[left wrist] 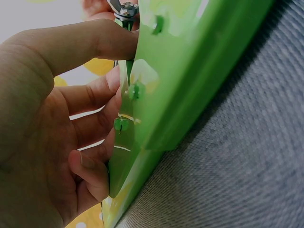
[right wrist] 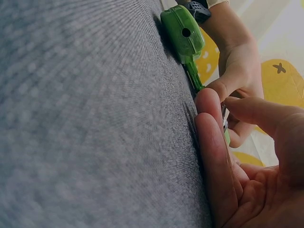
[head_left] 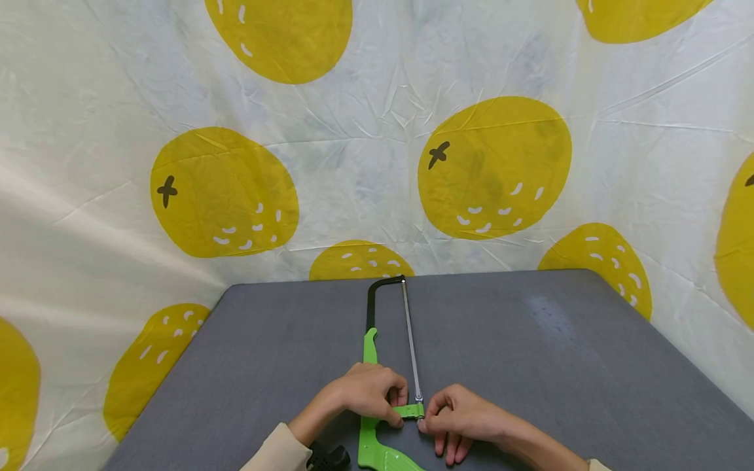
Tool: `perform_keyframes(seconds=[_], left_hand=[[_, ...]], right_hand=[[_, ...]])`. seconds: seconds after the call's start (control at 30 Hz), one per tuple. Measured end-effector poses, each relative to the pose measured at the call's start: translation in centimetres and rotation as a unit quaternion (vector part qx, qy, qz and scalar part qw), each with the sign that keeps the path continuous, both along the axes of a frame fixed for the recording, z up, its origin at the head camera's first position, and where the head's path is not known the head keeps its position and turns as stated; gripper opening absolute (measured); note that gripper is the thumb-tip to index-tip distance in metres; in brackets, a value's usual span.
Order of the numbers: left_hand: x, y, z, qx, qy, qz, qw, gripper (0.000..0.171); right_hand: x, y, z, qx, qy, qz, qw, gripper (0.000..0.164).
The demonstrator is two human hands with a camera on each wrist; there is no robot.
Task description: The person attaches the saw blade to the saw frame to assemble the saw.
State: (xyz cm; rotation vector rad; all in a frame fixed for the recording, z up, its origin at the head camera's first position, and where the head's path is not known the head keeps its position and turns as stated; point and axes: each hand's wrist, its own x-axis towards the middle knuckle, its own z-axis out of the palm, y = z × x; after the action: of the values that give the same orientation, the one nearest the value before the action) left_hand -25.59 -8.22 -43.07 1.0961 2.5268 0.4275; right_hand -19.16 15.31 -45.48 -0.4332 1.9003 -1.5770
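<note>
A hacksaw lies on the grey table, with a green handle [head_left: 379, 451], a black bow [head_left: 371, 306] and a thin metal blade [head_left: 410, 340] along its right side. My left hand [head_left: 371, 392] grips the green front part of the frame [left wrist: 166, 71], thumb on one face and fingers behind it. At the blade's near end, my right hand [head_left: 462, 417] pinches the small metal wing nut [left wrist: 126, 9] between thumb and forefinger. Its other fingers [right wrist: 216, 161] lie beside the tabletop. Fingertips partly hide the nut in the right wrist view.
The grey tabletop [head_left: 283, 340] stretches out around the saw to its back and side edges. Behind it hangs a white sheet [head_left: 365, 190] printed with yellow fruit. A black strapped device [head_left: 330, 456] shows by the left wrist.
</note>
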Motion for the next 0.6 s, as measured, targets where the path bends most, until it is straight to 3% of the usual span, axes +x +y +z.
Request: perform_keyframes(seconds=[0.6], left_hand=[[0.02, 0.05, -0.16, -0.002, 0.007, 0.001, 1.0000, 0.022]], right_hand=[[0.20, -0.25, -0.25, 0.007, 0.018, -0.015, 1.000, 0.024]])
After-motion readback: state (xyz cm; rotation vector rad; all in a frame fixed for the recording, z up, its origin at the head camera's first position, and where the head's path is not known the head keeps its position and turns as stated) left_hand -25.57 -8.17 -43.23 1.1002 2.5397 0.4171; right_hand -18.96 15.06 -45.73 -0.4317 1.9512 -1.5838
